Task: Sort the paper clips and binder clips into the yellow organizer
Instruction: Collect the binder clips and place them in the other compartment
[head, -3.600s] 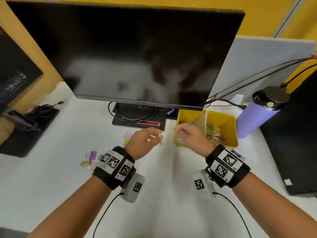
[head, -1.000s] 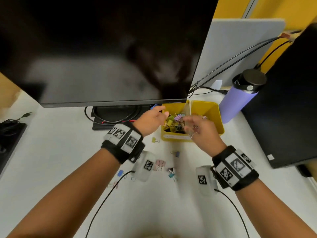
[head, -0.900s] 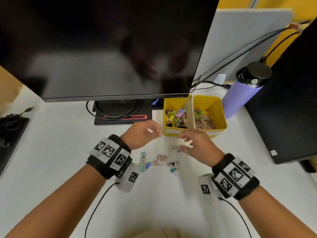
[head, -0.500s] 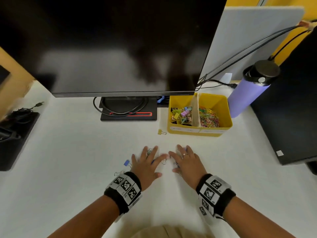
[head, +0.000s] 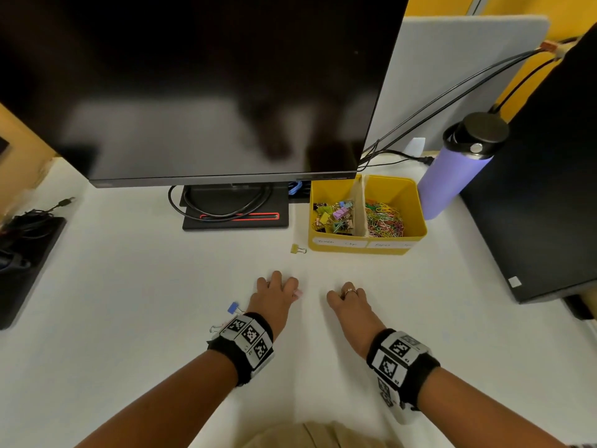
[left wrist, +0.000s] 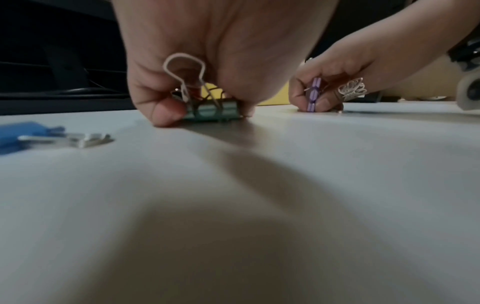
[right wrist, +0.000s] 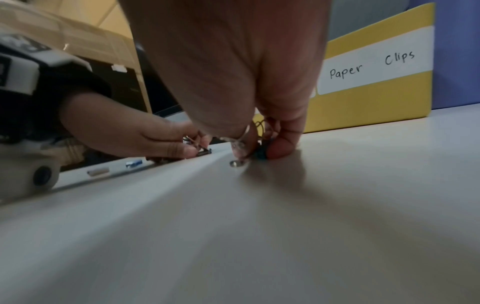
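Note:
The yellow organizer (head: 365,248) stands under the monitor's right corner, with binder clips in its left half and paper clips in its right half. Both hands are down on the white table in front of it. My left hand (head: 278,287) pinches a green binder clip (left wrist: 215,113) against the table, and a pink clip (head: 298,293) shows at its fingertips. My right hand (head: 346,294) pinches a purple binder clip (left wrist: 313,96); in the right wrist view a dark clip (right wrist: 260,153) sits under its fingertips. A yellow binder clip (head: 298,249) lies loose beside the organizer.
A blue binder clip (head: 235,308) and a pale clip (head: 215,328) lie by my left wrist. The monitor base (head: 235,215) with coiled cable stands behind, and a purple bottle (head: 452,179) right of the organizer. A dark monitor (head: 542,189) fills the right side.
Both hands came back from the organizer to the table near me. Half a second ago the fingers lay spread over the loose clips; now they are curled and pinching clips.

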